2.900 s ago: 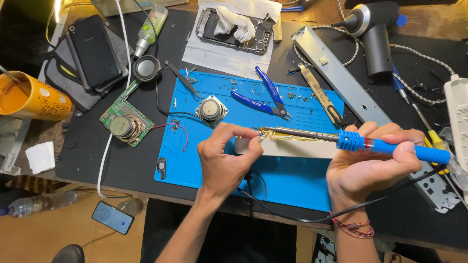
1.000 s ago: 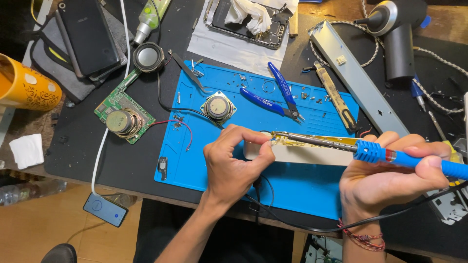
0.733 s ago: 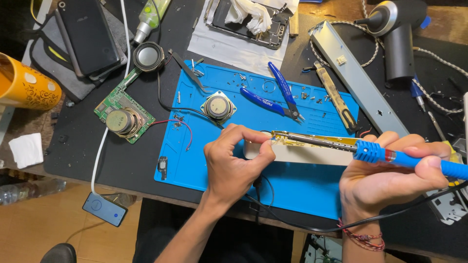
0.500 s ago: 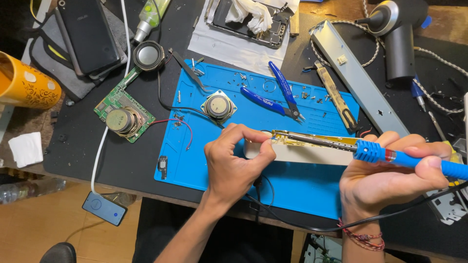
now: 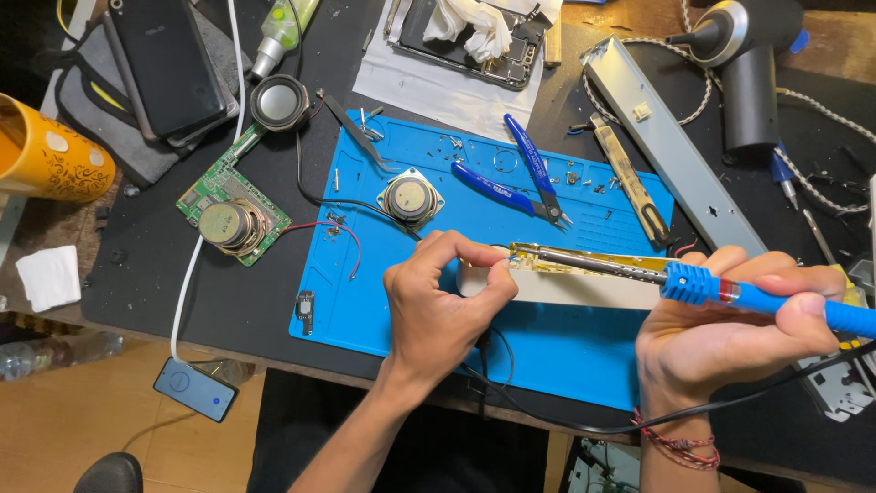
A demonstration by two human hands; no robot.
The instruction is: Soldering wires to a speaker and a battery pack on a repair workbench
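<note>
Cluttered black bench, blue silicone mat (image 5: 365,301) at centre. Nothing has shifted in the last second: my right hand (image 5: 730,329) stays clamped on the soldering iron (image 5: 693,281), tip at nine o'clock, touching the long narrow circuit board (image 5: 566,274) my left hand (image 5: 438,306) pinches.

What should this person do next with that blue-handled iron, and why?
Probably ease the soldering iron tip a touch further left onto the strip board. The right hand holds the iron low along the board, its tip close to where the left hand pinches the board's end, so a joint there seems the target.
</note>
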